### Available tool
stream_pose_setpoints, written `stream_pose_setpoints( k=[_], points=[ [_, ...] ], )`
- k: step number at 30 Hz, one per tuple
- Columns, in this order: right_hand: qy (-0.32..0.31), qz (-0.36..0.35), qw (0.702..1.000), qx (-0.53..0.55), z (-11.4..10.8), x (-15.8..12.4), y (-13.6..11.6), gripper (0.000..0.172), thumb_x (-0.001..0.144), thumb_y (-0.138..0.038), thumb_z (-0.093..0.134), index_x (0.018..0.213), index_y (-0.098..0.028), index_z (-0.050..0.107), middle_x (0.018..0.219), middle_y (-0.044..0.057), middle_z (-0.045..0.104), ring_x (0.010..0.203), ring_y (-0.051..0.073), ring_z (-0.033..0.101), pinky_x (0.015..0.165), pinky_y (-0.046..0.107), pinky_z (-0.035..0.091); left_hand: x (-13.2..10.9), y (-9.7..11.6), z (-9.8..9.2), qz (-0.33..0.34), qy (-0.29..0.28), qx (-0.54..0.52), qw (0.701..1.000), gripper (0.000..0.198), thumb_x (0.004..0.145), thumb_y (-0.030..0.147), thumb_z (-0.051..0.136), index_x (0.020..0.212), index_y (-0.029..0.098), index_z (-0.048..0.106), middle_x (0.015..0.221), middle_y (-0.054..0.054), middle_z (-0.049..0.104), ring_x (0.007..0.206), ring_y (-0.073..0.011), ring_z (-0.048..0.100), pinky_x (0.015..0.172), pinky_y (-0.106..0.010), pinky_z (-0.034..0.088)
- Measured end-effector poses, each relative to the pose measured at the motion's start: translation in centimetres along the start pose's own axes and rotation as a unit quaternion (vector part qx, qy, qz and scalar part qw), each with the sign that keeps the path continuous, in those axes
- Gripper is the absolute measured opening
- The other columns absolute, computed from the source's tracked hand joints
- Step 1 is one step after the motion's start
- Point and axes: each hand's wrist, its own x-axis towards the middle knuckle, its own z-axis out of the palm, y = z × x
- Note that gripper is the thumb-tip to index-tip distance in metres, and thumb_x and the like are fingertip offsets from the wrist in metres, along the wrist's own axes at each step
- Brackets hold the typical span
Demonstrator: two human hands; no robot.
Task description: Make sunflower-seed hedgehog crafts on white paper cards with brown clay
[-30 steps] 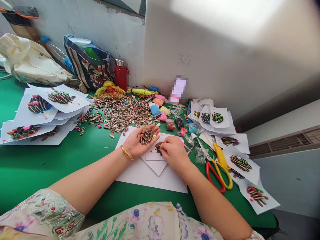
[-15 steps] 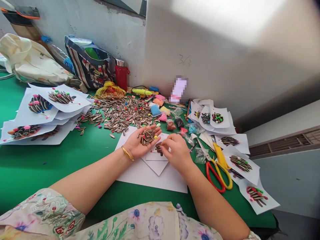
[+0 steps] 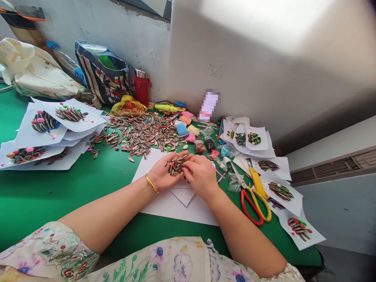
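Left hand (image 3: pixel 163 175), palm up, loosely cupped beneath heaped sunflower seeds (image 3: pixel 175 166): slim, pointed, dark-and-pale striped. Right hand (image 3: pixel 201 176), fingertips gathered at the heap; whether they pinch a seed cannot be told. Below, flat white paper (image 3: pixel 179 213); right, metal scissors (image 3: pixel 243 184).

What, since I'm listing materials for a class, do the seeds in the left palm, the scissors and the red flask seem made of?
Seeds: natural husks, dark with pale stripes, like sunflower. Scissors: blades silvery, probably steel; handles smooth red and yellow, perhaps plastic. Flask: glossy red, possibly painted metal; its shiny silvery cap looks metallic.
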Motion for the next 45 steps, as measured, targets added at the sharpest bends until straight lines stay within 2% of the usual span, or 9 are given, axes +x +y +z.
stream_pose_setpoints(
  k=[7,12,15,19,25,28,35,41,45],
  points=[
    [-0.004,0.007,0.999,0.033,0.0,0.1,0.1,0.008,0.087,-0.019,0.063,0.083,-0.022,0.07,0.092,0.006,0.066,0.091,0.023,0.056,0.08,0.037,0.043,0.0,-0.1,0.1,-0.01,0.005,-0.004,1.0,0.033,0.1,0.025,0.038,0.118,0.01,0.062,0.095,-0.012,0.074,0.074,-0.0186,0.071,0.064,-0.029,0.056],
    [0.046,0.051,0.984,0.162,-0.4,-0.1,-0.2,0.007,0.089,-0.021,0.06,0.085,-0.023,0.066,0.1,0.007,0.065,0.097,0.022,0.058,0.087,0.038,0.047,-0.1,0.0,0.0,-0.014,-0.007,-0.011,1.0,0.036,0.1,0.026,0.039,0.126,0.012,0.059,0.097,-0.012,0.074,0.076,-0.0192,0.072,0.066,-0.03,0.058],
    [0.052,0.118,0.945,0.3,-0.6,-0.2,-0.3,0.008,0.091,-0.027,0.056,0.088,-0.023,0.061,0.097,0.005,0.067,0.089,0.02,0.062,0.084,0.037,0.051,-0.2,0.2,-0.2,-0.021,-0.007,-0.005,1.0,0.035,0.1,0.028,0.041,0.127,0.015,0.059,0.1,-0.012,0.074,0.081,-0.0216,0.073,0.072,-0.034,0.061],
    [0.033,0.208,0.862,0.462,-0.7,-0.1,-0.2,0.018,0.087,-0.039,0.061,0.095,-0.024,0.059,0.093,0.003,0.068,0.085,0.018,0.066,0.075,0.033,0.056,-0.1,0.5,-0.6,-0.022,-0.006,-0.009,1.0,0.038,0.1,0.028,0.04,0.134,0.017,0.055,0.111,-0.013,0.072,0.088,-0.0231,0.074,0.076,-0.037,0.061],
    [-0.007,0.275,0.777,0.566,-1.0,0.0,-0.1,0.032,0.078,-0.044,0.072,0.1,-0.023,0.065,0.095,0.004,0.071,0.08,0.018,0.068,0.066,0.031,0.059,-0.3,1.0,-0.3,-0.005,0.019,-0.009,1.0,0.037,0.099,0.027,0.042,0.131,0.015,0.058,0.118,-0.014,0.071,0.095,-0.0258,0.072,0.078,-0.038,0.062],
    [-0.025,0.277,0.758,0.59,-0.9,-0.2,0.2,0.035,0.076,-0.042,0.075,0.104,-0.022,0.067,0.092,0.004,0.072,0.076,0.018,0.068,0.063,0.032,0.059,-0.4,1.1,0.1,0.011,0.031,-0.023,0.999,0.037,0.1,0.028,0.041,0.128,0.015,0.06,0.118,-0.014,0.07,0.101,-0.0258,0.071,0.084,-0.04,0.061],
    [-0.046,0.272,0.802,0.53,-0.7,-0.5,0.9,0.036,0.076,-0.044,0.074,0.105,-0.022,0.073,0.088,0.004,0.074,0.075,0.02,0.071,0.069,0.038,0.061,-0.3,1.6,0.1,0.043,0.038,-0.029,0.998,0.038,0.1,0.025,0.04,0.129,0.013,0.059,0.124,-0.018,0.067,0.115,-0.0259,0.066,0.09,-0.04,0.059],
    [-0.048,0.236,0.883,0.402,0.2,-0.6,2.2,0.013,0.081,-0.034,0.068,0.084,-0.022,0.072,0.08,0.003,0.073,0.069,0.02,0.07,0.065,0.033,0.058,0.0,1.7,-0.3,0.06,0.043,-0.029,0.997,0.036,0.1,0.025,0.04,0.126,0.013,0.061,0.126,-0.017,0.066,0.121,-0.0269,0.062,0.098,-0.043,0.055],
    [-0.064,0.185,0.94,0.28,0.6,-0.2,3.1,0.011,0.086,-0.023,0.06,0.085,-0.024,0.071,0.084,0.001,0.074,0.072,0.018,0.068,0.064,0.03,0.054,0.1,1.7,-0.4,0.061,0.045,-0.031,0.997,0.035,0.1,0.025,0.04,0.123,0.012,0.061,0.129,-0.017,0.065,0.124,-0.0277,0.06,0.099,-0.043,0.054]
  ],
)
